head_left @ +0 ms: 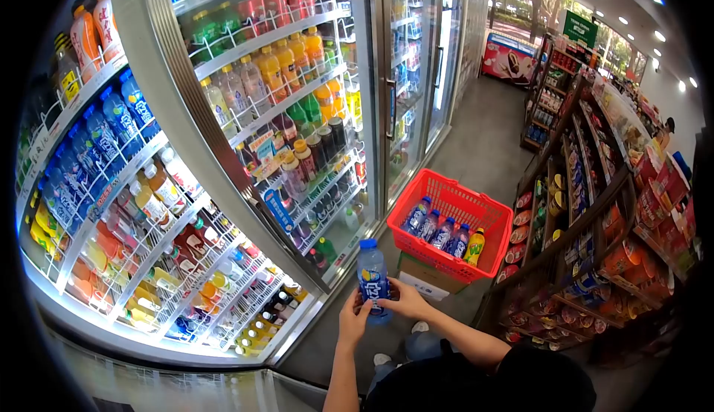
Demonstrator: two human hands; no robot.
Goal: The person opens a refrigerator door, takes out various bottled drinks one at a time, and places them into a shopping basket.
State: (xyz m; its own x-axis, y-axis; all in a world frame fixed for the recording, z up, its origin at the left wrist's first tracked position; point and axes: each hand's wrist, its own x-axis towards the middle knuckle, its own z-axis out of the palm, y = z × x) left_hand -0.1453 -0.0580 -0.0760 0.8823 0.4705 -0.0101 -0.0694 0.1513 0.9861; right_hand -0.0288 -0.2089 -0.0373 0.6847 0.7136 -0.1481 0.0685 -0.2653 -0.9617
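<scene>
Upright in front of me is a blue drink bottle [371,267] with a blue cap and a blue label. My left hand [354,317] wraps its lower left side. From the right, my right hand [407,300] grips the same bottle, its thumb across the label. Just beyond it, a red shopping basket [494,257] rests on a cardboard box [424,274]. Inside the basket stand several clear bottles with blue labels [444,233] and one yellow-green bottle [474,248].
Left of me is a lit drinks cooler [111,189] with bottles on wire shelves. Ahead are glass-doored coolers [405,55]. On the right, brown snack shelves [573,219] line the grey aisle floor [476,126]. A red chest freezer [510,60] stands at the far end.
</scene>
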